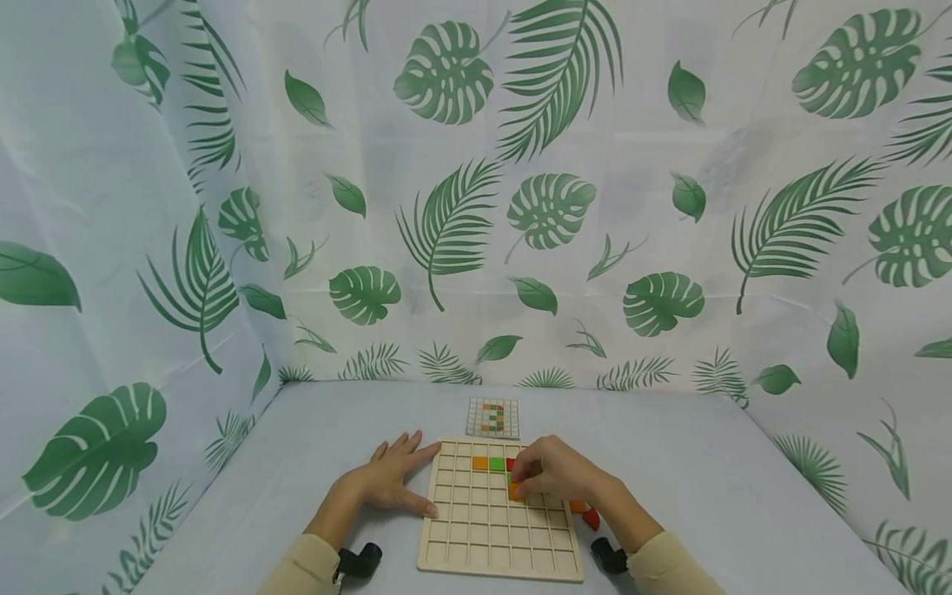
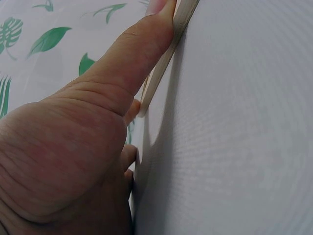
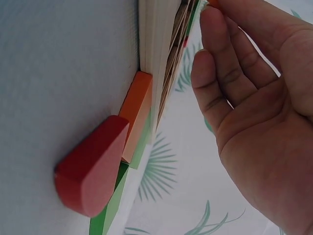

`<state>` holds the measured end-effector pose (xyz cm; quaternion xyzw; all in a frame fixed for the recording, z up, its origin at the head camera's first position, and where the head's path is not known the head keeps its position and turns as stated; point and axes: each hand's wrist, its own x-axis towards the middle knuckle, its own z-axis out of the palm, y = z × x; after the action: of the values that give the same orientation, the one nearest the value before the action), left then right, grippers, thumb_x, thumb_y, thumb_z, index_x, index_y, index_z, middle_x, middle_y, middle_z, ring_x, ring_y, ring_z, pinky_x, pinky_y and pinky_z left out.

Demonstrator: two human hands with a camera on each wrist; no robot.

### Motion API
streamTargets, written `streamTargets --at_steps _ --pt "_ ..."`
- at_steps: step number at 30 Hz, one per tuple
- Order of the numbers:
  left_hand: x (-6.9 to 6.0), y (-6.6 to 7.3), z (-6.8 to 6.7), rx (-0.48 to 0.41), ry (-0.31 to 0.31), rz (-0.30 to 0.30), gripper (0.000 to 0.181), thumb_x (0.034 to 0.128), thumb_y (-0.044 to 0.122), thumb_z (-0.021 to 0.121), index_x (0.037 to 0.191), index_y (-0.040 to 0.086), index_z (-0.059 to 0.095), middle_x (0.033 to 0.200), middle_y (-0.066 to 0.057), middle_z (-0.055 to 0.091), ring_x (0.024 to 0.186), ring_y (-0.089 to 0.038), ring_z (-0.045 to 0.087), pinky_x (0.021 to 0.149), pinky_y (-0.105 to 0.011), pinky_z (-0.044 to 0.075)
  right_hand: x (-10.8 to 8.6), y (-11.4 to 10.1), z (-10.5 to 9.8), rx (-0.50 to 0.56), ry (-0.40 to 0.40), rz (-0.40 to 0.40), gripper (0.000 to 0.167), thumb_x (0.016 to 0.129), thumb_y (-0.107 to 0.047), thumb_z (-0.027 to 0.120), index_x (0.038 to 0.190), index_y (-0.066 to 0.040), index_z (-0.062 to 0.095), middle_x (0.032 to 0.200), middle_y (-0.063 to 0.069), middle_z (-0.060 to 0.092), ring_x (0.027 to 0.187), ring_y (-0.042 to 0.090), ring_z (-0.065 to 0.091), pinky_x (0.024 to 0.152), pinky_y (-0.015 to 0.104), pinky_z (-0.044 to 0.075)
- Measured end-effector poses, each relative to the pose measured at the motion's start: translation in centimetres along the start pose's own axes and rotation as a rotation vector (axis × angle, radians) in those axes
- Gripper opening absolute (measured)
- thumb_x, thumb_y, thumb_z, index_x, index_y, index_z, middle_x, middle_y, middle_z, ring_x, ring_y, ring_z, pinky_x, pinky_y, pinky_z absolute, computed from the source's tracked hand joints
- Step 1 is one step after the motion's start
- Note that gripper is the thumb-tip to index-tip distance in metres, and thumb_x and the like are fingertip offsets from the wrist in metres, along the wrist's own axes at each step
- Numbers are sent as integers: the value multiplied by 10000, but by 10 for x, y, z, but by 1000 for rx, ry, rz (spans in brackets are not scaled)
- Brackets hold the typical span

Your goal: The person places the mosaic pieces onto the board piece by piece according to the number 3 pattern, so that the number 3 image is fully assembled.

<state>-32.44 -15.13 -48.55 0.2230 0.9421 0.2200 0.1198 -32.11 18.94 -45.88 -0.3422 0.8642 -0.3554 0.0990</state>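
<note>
A wooden grid board (image 1: 476,529) lies on the table with an orange block (image 1: 480,464), a green block (image 1: 497,464) and a red block (image 1: 510,464) in one upper row. My left hand (image 1: 387,479) is spread beside the board, its thumb and index finger touching the left edge; the left wrist view shows the thumb against the rim (image 2: 168,54). Over the grid, my right hand (image 1: 554,469) pinches a second orange block (image 1: 515,493) at a cell below the red one. Part of a green block shows behind its fingertips.
To the board's right lie a loose red block with a rounded side (image 3: 93,169), an orange block (image 3: 137,115) and green blocks (image 3: 111,205). Behind the board is a small card (image 1: 492,418) printed with a coloured grid pattern. A leaf-print cloth (image 1: 476,339) hangs behind the table.
</note>
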Motion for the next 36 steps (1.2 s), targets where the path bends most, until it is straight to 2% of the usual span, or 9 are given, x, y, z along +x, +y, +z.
streamTargets --at_steps 8,15,23,36 --pt "0 -1 1 -3 3 9 1128 718 713 831 1640 284 343 1739 -192 157 1620 -422 90 1292 -652 56 0 0 1 17 -34 36 64 865 -90 844 876 -144 811 855 -62 763 724 40 647 680 210 574" --pt "0 0 1 -11 4 10 1127 716 708 836 1638 282 347 1739 -196 156 1619 -426 90 1290 -657 51 0 1 1 1 -25 66 110 832 -94 874 881 -175 817 867 -70 748 727 65 629 666 214 562" --pt "0 -1 1 -16 3 20 1128 720 709 832 1640 278 341 1737 -206 150 1616 -436 87 1287 -665 48 -1 2 1 -3 -24 69 143 815 -73 884 891 -172 814 881 -65 759 739 81 661 670 225 582" --pt "1 -2 1 -14 4 25 1128 721 704 835 1641 279 340 1736 -209 151 1615 -440 89 1284 -671 49 0 2 1 -24 -44 104 119 819 -124 892 901 -183 831 896 -84 744 775 86 652 686 220 567"
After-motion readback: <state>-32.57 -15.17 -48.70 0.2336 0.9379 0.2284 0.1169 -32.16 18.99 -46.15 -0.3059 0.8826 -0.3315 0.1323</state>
